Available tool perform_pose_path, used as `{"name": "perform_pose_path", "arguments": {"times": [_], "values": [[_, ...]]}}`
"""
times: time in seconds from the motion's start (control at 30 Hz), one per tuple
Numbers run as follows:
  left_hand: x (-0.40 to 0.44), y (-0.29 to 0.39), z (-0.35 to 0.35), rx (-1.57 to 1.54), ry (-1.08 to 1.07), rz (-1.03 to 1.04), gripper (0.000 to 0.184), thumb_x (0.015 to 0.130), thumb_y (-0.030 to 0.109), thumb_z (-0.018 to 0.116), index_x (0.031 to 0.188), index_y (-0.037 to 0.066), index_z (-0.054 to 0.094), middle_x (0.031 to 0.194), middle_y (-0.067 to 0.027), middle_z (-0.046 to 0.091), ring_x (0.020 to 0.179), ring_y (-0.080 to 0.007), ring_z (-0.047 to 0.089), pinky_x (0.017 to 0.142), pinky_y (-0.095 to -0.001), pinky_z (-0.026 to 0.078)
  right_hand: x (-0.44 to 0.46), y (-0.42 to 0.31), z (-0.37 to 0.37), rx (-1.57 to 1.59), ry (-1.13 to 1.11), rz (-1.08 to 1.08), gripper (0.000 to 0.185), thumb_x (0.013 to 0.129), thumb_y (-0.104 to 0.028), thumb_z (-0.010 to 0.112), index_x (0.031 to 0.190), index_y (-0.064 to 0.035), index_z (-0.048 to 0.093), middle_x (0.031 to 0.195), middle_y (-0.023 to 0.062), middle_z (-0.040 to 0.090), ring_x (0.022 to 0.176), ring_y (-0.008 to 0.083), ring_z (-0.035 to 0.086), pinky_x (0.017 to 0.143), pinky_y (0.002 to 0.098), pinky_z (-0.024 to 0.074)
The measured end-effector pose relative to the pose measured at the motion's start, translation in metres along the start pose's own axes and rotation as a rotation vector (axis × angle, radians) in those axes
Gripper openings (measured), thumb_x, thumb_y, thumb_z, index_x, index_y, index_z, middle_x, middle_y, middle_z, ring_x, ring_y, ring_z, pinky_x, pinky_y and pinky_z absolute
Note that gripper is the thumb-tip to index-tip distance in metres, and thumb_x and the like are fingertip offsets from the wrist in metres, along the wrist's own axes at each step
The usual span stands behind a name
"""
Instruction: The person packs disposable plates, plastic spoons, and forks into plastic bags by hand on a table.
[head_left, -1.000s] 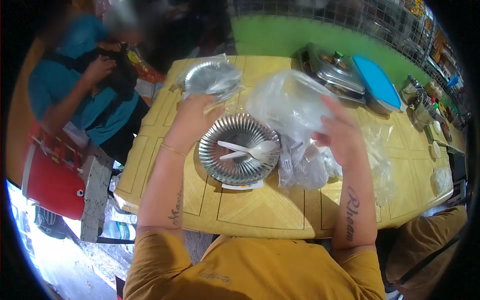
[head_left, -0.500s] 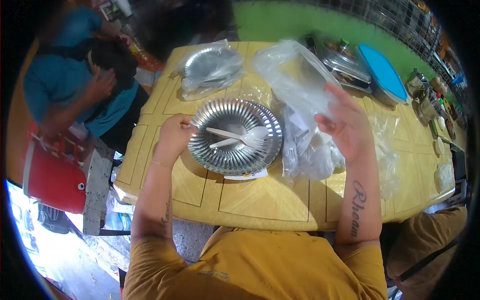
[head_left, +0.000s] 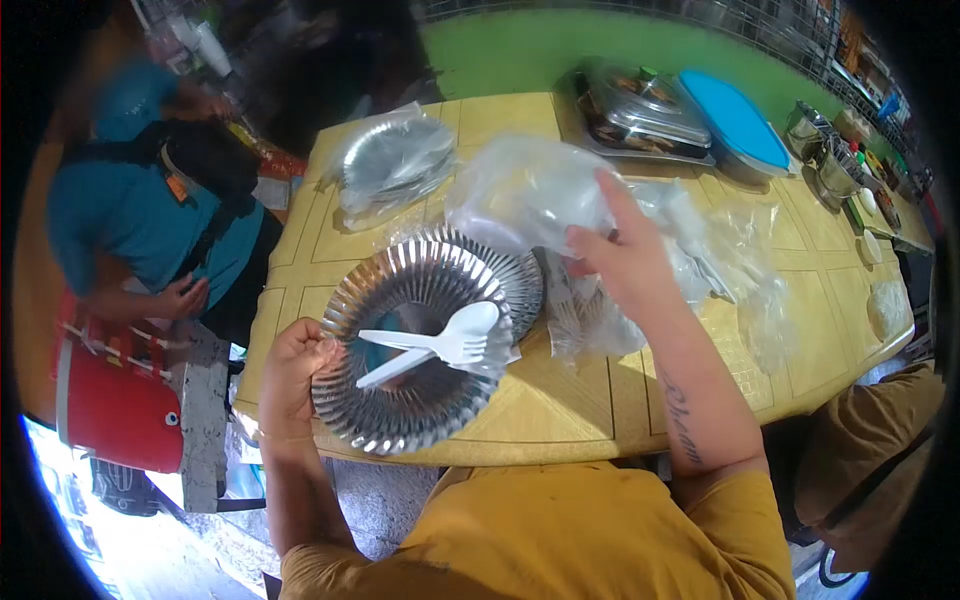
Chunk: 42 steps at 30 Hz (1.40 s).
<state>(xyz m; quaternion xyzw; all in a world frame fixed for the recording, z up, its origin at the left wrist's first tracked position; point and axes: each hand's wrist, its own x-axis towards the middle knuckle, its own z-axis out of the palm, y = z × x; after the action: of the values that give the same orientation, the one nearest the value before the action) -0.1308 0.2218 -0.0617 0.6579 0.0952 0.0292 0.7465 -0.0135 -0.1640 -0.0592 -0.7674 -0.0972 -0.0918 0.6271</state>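
My left hand (head_left: pixel 297 370) is closed on the left rim of a silver fluted plate (head_left: pixel 370 425), which it holds up and tilted towards me. A white plastic spoon (head_left: pixel 472 320) and a white plastic fork (head_left: pixel 462 348) lie crossed on this plate. Behind it, another silver fluted plate (head_left: pixel 525 285) rests on the table, partly hidden. My right hand (head_left: pixel 625 250) is open, thumb and forefinger apart, at the edge of a clear plastic bag (head_left: pixel 520 185). Whether its hidden fingers touch the bag, I cannot tell. Below that hand lie bagged plastic forks (head_left: pixel 580 320).
Wrapped silver plates (head_left: pixel 395 160) sit at the table's far left. Further back stand a clear-lidded food tray (head_left: pixel 645 110) and a blue-lidded container (head_left: pixel 735 120). A person in a teal shirt (head_left: pixel 130 220) is at the left, near a red cooler (head_left: pixel 120 415).
My left hand has lifted the plate with the spoon and fork towards me and left, uncovering more of the plate behind. My right hand and the clear bag have shifted left.
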Motion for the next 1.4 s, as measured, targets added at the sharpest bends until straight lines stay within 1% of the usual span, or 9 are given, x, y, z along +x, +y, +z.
{"name": "perform_pose_path", "arguments": {"times": [0.23,0.4,0.6,0.9,1.07,1.17,1.27,1.37,1.4], "values": [[-0.02,0.003,0.049,-0.131,-0.1,-0.08,0.008,0.087,0.0,0.064,0.09,0.0,0.056,0.082,-0.0083,0.066,0.069,-0.0114,0.062,0.063,-0.0229,0.05,-0.013,0.008,0.025,-0.545,-0.021,-0.506,0.074,0.082,-0.002,0.068,0.148,-0.0025,0.032,0.158,0.0231,0.023,0.121,0.0327,0.057,0.087,0.0331,0.0543],[-0.004,-0.018,0.066,-0.277,-0.038,-0.095,0.007,0.088,-0.002,0.062,0.092,0.001,0.057,0.08,-0.006,0.064,0.067,-0.0118,0.062,0.062,-0.0234,0.051,-0.025,-0.022,0.016,-0.35,-0.196,-0.501,0.082,0.073,0.009,0.066,0.147,-0.0065,0.034,0.158,0.0224,0.023,0.136,0.0381,0.042,0.104,0.0368,0.0432],[0.006,-0.023,0.083,-0.181,0.159,-0.01,0.014,0.088,0.005,0.065,0.09,0.01,0.051,0.076,-0.0017,0.061,0.061,-0.0098,0.059,0.047,-0.024,0.048,-0.028,-0.018,0.021,-0.407,-0.241,-0.548,0.082,0.069,0.015,0.059,0.145,-0.0076,0.038,0.157,0.0208,0.026,0.126,0.0384,0.052,0.088,0.0378,0.0543],[0.018,-0.029,0.13,-0.182,0.309,0.145,0.014,0.09,0.003,0.058,0.097,0.005,0.047,0.079,-0.0049,0.057,0.062,-0.0136,0.058,0.05,-0.0302,0.054,-0.052,-0.021,0.048,-0.686,-0.304,-0.707,0.071,0.077,0.006,0.053,0.146,-0.0013,0.038,0.157,0.0189,0.025,0.104,0.0373,0.064,0.074,0.0389,0.0573],[0.019,-0.042,0.149,-0.326,0.241,0.088,0.013,0.091,0.003,0.059,0.096,0.005,0.047,0.082,-0.0038,0.055,0.07,-0.0138,0.058,0.056,-0.0287,0.053,-0.072,-0.028,0.07,-0.703,-0.488,-0.767,0.061,0.085,-0.002,0.047,0.145,-0.0004,0.039,0.156,0.0189,0.028,0.084,0.0256,0.069,0.061,0.0339,0.0564],[0.014,-0.047,0.143,-0.671,0.068,-0.045,0.017,0.09,0.005,0.063,0.096,0.003,0.047,0.083,-0.0044,0.056,0.073,-0.0133,0.058,0.061,-0.0281,0.054,-0.082,-0.017,0.088,-0.532,-0.363,-0.913,0.058,0.086,-0.005,0.047,0.143,0.0007,0.041,0.152,0.021,0.035,0.077,0.0202,0.067,0.056,0.0296,0.054],[0.005,-0.037,0.158,-0.176,0.133,0.108,0.021,0.088,0.005,0.067,0.096,0.002,0.047,0.083,-0.0048,0.056,0.074,-0.0144,0.059,0.065,-0.0309,0.055,-0.08,-0.04,0.065,-0.628,-0.804,-0.941,0.06,0.083,-0.006,0.057,0.141,0.0013,0.043,0.149,0.0231,0.038,0.078,0.022,0.065,0.061,0.0303,0.0539],[0.017,-0.045,0.145,-0.605,-0.026,0.041,0.025,0.087,0.006,0.07,0.096,0.002,0.047,0.085,-0.0054,0.057,0.074,-0.0153,0.06,0.066,-0.0311,0.055,-0.073,-0.044,0.04,-0.357,-0.284,-1.107,0.062,0.082,-0.01,0.068,0.138,-0.0036,0.046,0.139,0.0181,0.049,0.082,0.0215,0.063,0.068,0.0332,0.0534],[0.017,-0.042,0.146,-0.58,0.024,0.091,0.025,0.087,0.007,0.07,0.097,0.002,0.047,0.085,-0.0057,0.057,0.074,-0.0154,0.06,0.066,-0.0307,0.055,-0.068,-0.041,0.036,-0.223,0.022,-0.945,0.06,0.081,-0.014,0.071,0.135,-0.0035,0.047,0.132,0.0174,0.052,0.089,0.0243,0.062,0.07,0.0354,0.052]]}}
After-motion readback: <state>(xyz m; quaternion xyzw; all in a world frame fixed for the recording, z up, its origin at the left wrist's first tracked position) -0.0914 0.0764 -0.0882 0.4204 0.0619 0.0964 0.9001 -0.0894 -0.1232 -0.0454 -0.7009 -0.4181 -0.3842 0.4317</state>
